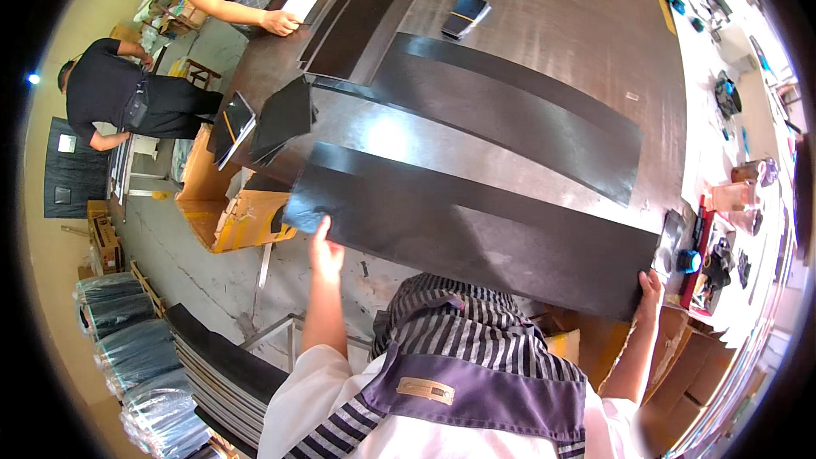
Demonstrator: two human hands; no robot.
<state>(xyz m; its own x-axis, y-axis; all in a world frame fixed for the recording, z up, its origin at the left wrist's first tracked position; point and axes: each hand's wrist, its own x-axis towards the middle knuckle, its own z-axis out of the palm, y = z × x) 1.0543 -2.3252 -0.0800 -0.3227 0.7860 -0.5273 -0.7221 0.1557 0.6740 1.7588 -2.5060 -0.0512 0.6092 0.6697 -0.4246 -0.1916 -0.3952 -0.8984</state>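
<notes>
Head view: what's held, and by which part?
A black sheet: left hand on its near edge by the left end, right hand on its right end.

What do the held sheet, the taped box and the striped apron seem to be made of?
Sheet: perhaps plastic or coated board, black, semi-gloss, reflecting light softly. Box: likely cardboard, matt brown, by its torn edge. Apron: probably woven cloth, matt, since it drapes in folds.

It's a wkshp: lg. worktable (pixel 569 34) w/ dk. panels (pixel 476 229), cardbd. box (pixel 246 219), plastic-wrapped bundles (pixel 153 357).
</notes>
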